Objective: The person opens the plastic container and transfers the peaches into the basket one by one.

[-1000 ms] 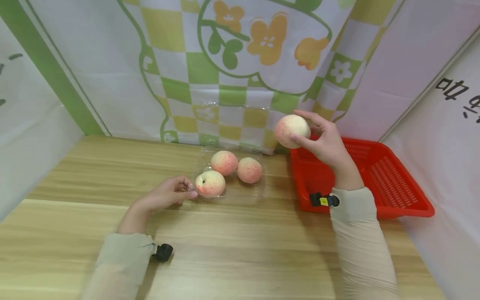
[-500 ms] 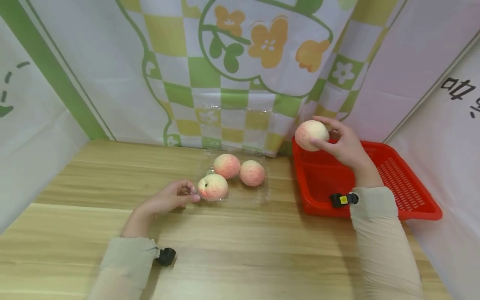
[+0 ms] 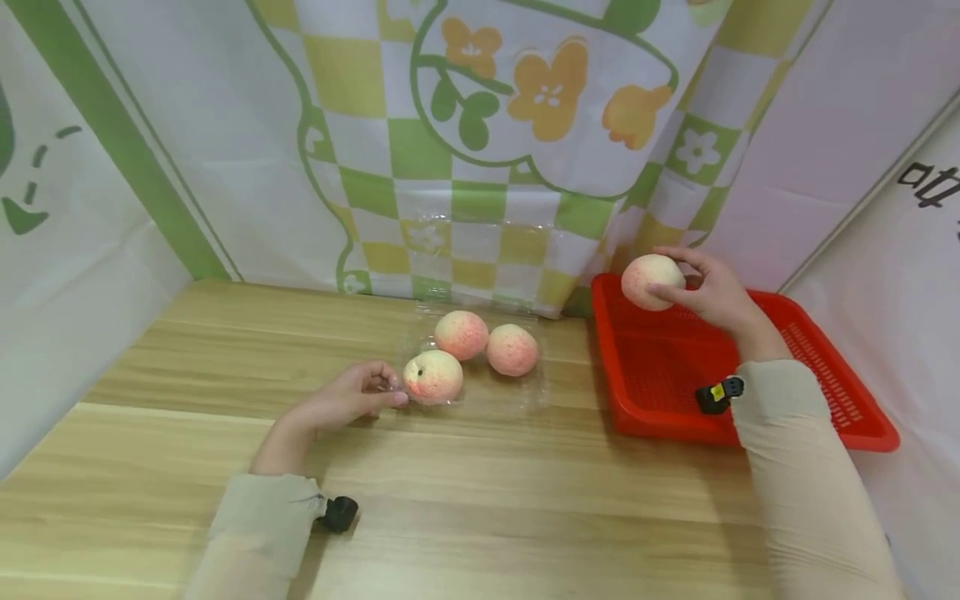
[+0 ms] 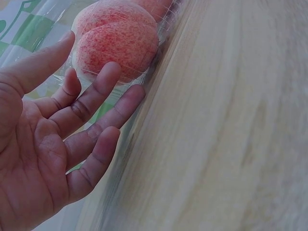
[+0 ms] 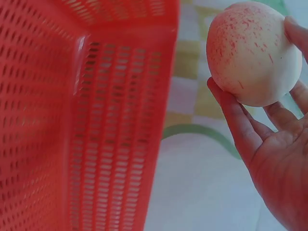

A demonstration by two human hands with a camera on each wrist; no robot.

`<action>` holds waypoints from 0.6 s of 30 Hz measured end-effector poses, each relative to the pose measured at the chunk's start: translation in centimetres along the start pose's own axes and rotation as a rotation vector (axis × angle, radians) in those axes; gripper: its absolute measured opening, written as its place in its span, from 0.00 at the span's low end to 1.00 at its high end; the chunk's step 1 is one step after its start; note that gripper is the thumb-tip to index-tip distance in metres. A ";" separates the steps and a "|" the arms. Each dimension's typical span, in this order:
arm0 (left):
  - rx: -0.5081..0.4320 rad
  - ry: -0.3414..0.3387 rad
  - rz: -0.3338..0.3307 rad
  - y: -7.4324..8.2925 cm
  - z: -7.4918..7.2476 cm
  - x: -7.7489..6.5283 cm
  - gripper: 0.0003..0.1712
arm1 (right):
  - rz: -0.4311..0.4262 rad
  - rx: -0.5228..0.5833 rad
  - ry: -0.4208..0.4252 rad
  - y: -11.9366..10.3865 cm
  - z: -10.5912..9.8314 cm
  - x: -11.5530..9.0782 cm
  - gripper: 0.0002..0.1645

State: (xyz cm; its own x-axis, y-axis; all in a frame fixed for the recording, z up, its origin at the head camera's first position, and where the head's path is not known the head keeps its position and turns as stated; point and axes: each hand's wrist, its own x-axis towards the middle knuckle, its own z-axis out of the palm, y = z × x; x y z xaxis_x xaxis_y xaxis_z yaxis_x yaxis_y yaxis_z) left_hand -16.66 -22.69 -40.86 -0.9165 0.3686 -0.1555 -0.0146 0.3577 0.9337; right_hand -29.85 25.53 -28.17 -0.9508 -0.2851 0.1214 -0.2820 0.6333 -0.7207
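1. Checked cloth (image 3: 352, 79) hangs behind the wooden table (image 3: 480, 517).
2. My right hand (image 3: 718, 298), fingers curled round it, grips one peach (image 3: 651, 282) near the rim of the red basket (image 3: 667, 427).
3. My left hand (image 3: 341, 402), fingers apart, is at the clear pack (image 3: 517, 393) with three peaches (image 3: 433, 378).

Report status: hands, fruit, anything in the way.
Right hand grips round pink-and-cream peach near red perforated plastic basket. Left hand beside clear plastic packaging with three similar peaches. Nothing visible between held peach and basket.
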 end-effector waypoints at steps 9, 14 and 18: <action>-0.003 -0.002 -0.005 -0.2 0.1 0.0 0.15 | 0.002 -0.088 -0.097 1.8 0.1 0.6 0.36; -0.011 -0.005 0.000 -0.3 0.1 0.0 0.15 | 0.010 -0.119 -0.139 2.7 0.4 1.1 0.36; -0.017 0.000 -0.007 -0.1 0.1 0.0 0.14 | 0.052 -0.142 -0.196 3.2 0.4 1.2 0.38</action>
State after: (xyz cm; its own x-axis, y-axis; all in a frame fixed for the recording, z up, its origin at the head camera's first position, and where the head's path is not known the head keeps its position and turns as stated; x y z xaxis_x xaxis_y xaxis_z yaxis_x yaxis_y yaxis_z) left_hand -16.65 -22.66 -41.03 -0.9162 0.3667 -0.1618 -0.0272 0.3458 0.9379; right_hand -31.87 26.92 -30.63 -0.9253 -0.3749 -0.0574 -0.2622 0.7417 -0.6174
